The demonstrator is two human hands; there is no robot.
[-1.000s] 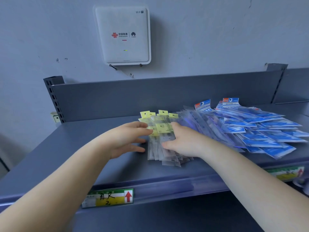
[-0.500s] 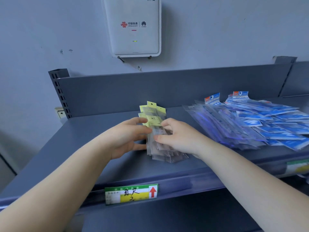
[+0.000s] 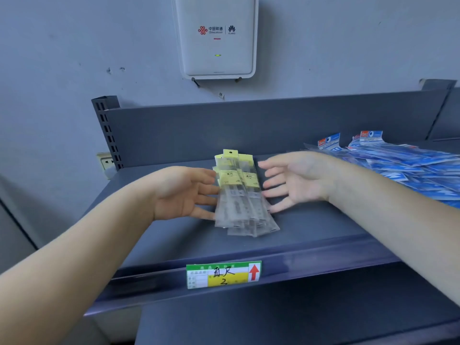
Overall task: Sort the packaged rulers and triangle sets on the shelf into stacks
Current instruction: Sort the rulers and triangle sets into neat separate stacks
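On the shelf (image 3: 311, 227), directly behind the price tag (image 3: 223, 274), lies a stack of clear ruler packs (image 3: 242, 195) with yellow header cards, their near ends fanned out unevenly. Left hand (image 3: 183, 192), left of the stack: fingers straight and spread, palm turned toward the packs, fingertips touching the stack's left edge. Right hand (image 3: 296, 181), right of the stack: fingers straight and spread, palm facing the packs, fingertips at or just beside the right edge; contact cannot be told. Neither hand grips a pack. Far right of the stack, well apart, a loose heap of blue packs (image 3: 403, 168) spreads across the shelf. Above and behind the stack, a white router (image 3: 216, 36) hangs on the wall.
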